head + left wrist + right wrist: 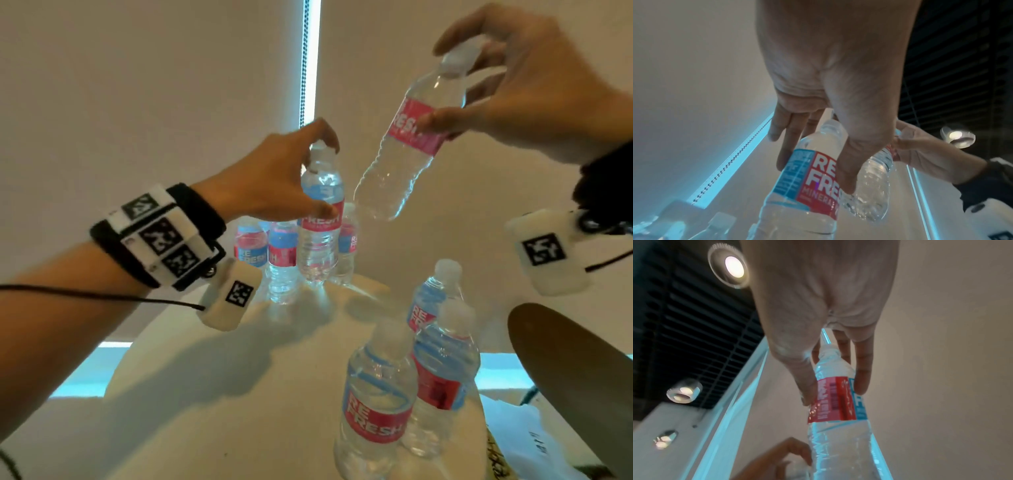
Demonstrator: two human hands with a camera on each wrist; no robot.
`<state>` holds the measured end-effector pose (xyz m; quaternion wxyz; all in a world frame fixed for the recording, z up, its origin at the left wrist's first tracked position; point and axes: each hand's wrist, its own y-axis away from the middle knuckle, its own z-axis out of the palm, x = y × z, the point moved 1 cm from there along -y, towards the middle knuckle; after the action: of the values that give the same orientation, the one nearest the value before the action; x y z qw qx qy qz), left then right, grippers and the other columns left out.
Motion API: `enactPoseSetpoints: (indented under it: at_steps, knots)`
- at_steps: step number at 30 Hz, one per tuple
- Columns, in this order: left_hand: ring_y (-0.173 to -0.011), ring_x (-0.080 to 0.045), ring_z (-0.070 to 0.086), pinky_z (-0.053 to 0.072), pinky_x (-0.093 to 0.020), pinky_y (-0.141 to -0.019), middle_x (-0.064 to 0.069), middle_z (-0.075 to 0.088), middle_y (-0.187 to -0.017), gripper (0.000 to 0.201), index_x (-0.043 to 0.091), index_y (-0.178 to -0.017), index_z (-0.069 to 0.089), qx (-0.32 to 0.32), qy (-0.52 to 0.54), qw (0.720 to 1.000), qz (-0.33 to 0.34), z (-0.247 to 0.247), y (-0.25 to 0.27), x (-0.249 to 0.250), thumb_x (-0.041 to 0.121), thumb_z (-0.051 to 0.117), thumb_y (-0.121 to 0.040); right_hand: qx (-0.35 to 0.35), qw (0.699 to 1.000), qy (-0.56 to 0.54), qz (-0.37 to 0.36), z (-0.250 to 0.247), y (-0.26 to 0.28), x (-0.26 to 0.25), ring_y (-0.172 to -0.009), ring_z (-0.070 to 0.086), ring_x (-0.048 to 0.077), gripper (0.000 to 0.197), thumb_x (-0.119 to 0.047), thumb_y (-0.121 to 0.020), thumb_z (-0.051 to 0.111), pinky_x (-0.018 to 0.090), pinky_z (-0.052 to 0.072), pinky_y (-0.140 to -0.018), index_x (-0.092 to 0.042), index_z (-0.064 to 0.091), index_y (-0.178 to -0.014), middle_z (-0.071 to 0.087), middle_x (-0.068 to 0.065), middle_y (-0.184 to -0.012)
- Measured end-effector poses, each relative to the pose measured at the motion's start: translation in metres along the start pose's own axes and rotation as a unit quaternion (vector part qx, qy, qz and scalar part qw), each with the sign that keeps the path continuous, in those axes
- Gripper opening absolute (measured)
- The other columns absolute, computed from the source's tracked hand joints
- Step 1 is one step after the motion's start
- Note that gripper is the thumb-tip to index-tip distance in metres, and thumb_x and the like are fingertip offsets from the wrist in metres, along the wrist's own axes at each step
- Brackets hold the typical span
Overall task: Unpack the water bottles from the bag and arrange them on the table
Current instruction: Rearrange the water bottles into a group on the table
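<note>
Pale roller blinds back a round cream table [219, 387], and the far cluster of standing bottles [270, 253] at its back edge serves as the landmark for everything else. Just in front of that cluster the left hand [270, 181] grips an upright bottle [320, 233] near the top, fingers down one side of the shoulder and thumb down the label on the other; its base looks to be at or just above the tabletop, though I cannot tell whether it is touching. Above and to the right of the cluster the right hand [520, 82] holds a second bottle [407, 137] well clear of the table — tilted, cap uppermost, fingertips around the cap and neck, thumb pressed on the red label. Three more bottles [411, 373] stand nearer the camera, on the right-hand side of the table from the cluster. No bag can be made out for certain. These bottles look full and sealed, so I judge them moderately heavy for their size, with thin ribbed walls that would give under a hard squeeze and smooth plastic that could slip. The stiffest hold is probably the neck and shoulder — the label band gives some friction, while the soft lower body is best left alone.
</note>
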<state>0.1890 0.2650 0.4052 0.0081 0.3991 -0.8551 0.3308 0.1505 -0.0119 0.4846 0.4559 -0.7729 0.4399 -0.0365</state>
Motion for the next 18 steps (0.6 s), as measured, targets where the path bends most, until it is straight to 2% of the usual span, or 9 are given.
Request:
enactPoseSetpoints:
  at_steps: [3, 5, 7, 9, 10, 11, 14, 16, 18]
  knots:
    - [-0.066, -0.021, 0.059, 0.053, -0.038, -0.062, -0.006, 0.064, -0.090, 0.071, 0.028, -0.124, 0.043, -0.049, -0.055, 0.997, -0.003, 0.028, -0.019, -0.011, 0.041, 0.085, -0.069, -0.068, 0.996, 0.057, -0.019, 0.039, 0.003, 0.012, -0.085, 0.070, 0.023, 0.067, -0.025, -0.065, 0.091, 0.024, 0.062, -0.070, -0.021, 0.059, -0.123, 0.064, 0.010, -0.116]
    - [-0.070, -0.024, 0.058, 0.047, -0.037, -0.061, -0.004, 0.061, -0.079, 0.073, 0.028, -0.127, 0.040, -0.076, -0.106, 0.991, -0.008, 0.044, -0.027, -0.019, 0.046, 0.083, -0.071, -0.100, 0.994, 0.043, -0.022, 0.060, -0.001, 0.043, -0.089, 0.068, 0.025, 0.060, -0.022, -0.065, 0.092, 0.025, 0.060, -0.075, -0.021, 0.062, -0.117, 0.065, 0.012, -0.111]
    - [-0.077, -0.023, 0.056, 0.038, -0.032, -0.073, -0.001, 0.059, -0.072, 0.075, 0.025, -0.131, 0.039, -0.082, -0.167, 0.983, -0.004, 0.058, -0.033, -0.025, 0.053, 0.079, -0.073, -0.141, 0.989, 0.041, -0.020, 0.081, 0.004, 0.065, -0.080, 0.066, 0.012, 0.057, -0.022, -0.064, 0.092, 0.021, 0.058, -0.073, -0.025, 0.063, -0.113, 0.066, 0.008, -0.109]
    - [-0.087, -0.024, 0.056, 0.036, -0.034, -0.087, 0.004, 0.055, -0.065, 0.077, 0.024, -0.131, 0.040, -0.088, -0.216, 0.973, 0.005, 0.069, -0.037, -0.030, 0.058, 0.075, -0.073, -0.172, 0.985, 0.029, -0.013, 0.105, 0.011, 0.086, -0.073, 0.063, -0.003, 0.057, -0.021, -0.065, 0.092, 0.008, 0.051, -0.067, -0.026, 0.063, -0.113, 0.066, 0.003, -0.109]
    - [-0.090, -0.024, 0.055, 0.036, -0.037, -0.094, 0.008, 0.050, -0.062, 0.077, 0.024, -0.131, 0.040, -0.094, -0.232, 0.968, 0.004, 0.074, -0.039, -0.033, 0.060, 0.074, -0.072, -0.184, 0.983, 0.020, -0.009, 0.116, 0.014, 0.096, -0.074, 0.062, -0.005, 0.058, -0.020, -0.066, 0.092, 0.006, 0.050, -0.066, -0.025, 0.063, -0.115, 0.066, 0.002, -0.110]
    - [-0.092, -0.025, 0.055, 0.035, -0.038, -0.098, 0.010, 0.046, -0.061, 0.078, 0.023, -0.131, 0.041, -0.102, -0.246, 0.964, 0.002, 0.079, -0.041, -0.036, 0.062, 0.074, -0.072, -0.196, 0.980, 0.015, -0.006, 0.125, 0.017, 0.103, -0.077, 0.064, -0.004, 0.059, -0.020, -0.066, 0.092, 0.007, 0.051, -0.067, -0.024, 0.063, -0.118, 0.066, 0.001, -0.112]
    - [-0.095, -0.025, 0.055, 0.033, -0.041, -0.101, 0.013, 0.040, -0.062, 0.080, 0.021, -0.131, 0.042, -0.122, -0.279, 0.952, -0.006, 0.090, -0.044, -0.044, 0.067, 0.071, -0.072, -0.214, 0.977, 0.006, 0.000, 0.148, 0.024, 0.115, -0.086, 0.069, 0.017, 0.068, -0.020, -0.068, 0.091, 0.016, 0.057, -0.067, -0.023, 0.056, -0.126, 0.066, 0.002, -0.111]
    - [-0.102, -0.026, 0.057, 0.033, -0.043, -0.103, 0.010, 0.048, -0.069, 0.082, 0.020, -0.131, 0.042, -0.136, -0.296, 0.945, -0.015, 0.096, -0.045, -0.048, 0.069, 0.070, -0.072, -0.217, 0.976, -0.008, -0.002, 0.160, 0.026, 0.120, -0.087, 0.070, 0.022, 0.073, -0.018, -0.067, 0.092, 0.018, 0.058, -0.066, -0.020, 0.052, -0.128, 0.064, 0.002, -0.107]
    - [-0.109, -0.028, 0.057, 0.031, -0.045, -0.106, -0.001, 0.066, -0.090, 0.085, 0.019, -0.132, 0.041, -0.149, -0.309, 0.939, -0.022, 0.100, -0.046, -0.050, 0.070, 0.070, -0.071, -0.217, 0.976, -0.016, -0.003, 0.168, 0.025, 0.123, -0.087, 0.069, 0.023, 0.074, -0.018, -0.066, 0.092, 0.020, 0.058, -0.065, -0.019, 0.050, -0.127, 0.064, 0.002, -0.106]
